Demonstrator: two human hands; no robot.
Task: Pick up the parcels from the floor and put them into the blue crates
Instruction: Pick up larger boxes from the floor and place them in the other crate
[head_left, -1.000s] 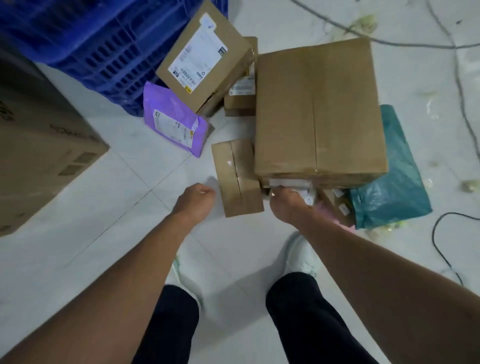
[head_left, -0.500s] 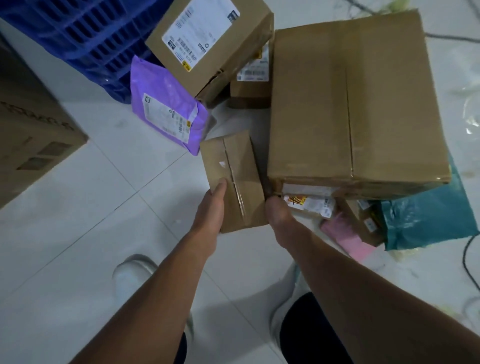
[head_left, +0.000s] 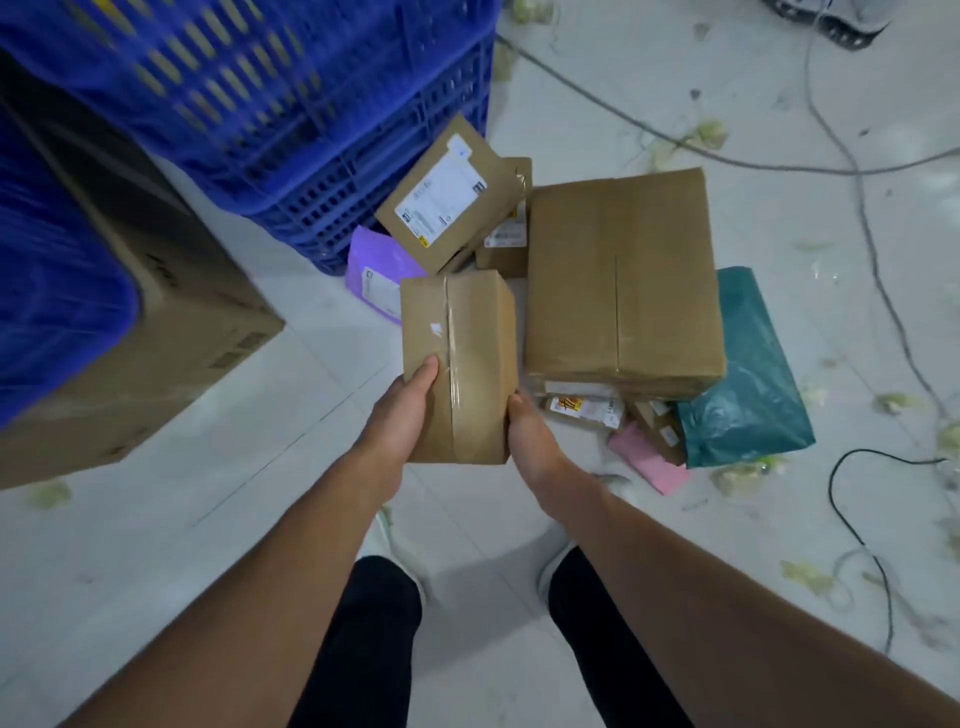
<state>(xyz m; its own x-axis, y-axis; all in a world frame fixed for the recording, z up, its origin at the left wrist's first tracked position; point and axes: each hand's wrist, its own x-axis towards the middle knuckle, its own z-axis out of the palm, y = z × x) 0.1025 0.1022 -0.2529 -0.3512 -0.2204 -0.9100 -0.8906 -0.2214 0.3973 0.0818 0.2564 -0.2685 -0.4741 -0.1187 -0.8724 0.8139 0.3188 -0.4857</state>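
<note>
The blue crates (head_left: 311, 130) stand at the upper left on the floor (head_left: 156, 545). To the right, a big brown box (head_left: 618, 280) lies on smaller parcels. The small taped box (head_left: 467, 343) is held between both hands, in front of the pile. The left hand (head_left: 400, 415) grips its near left corner, thumb on top. The right hand (head_left: 530, 441) grips its near right edge. The other fingers are curled out of sight beneath it.

Bare floor (head_left: 156, 545) lies open at left, hemmed by the blue crates (head_left: 311, 104), big carton (head_left: 171, 332) and parcel heap (head_left: 618, 280).

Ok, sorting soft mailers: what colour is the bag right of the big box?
The crinkled plastic mailer bag is dark teal; head view.
</note>
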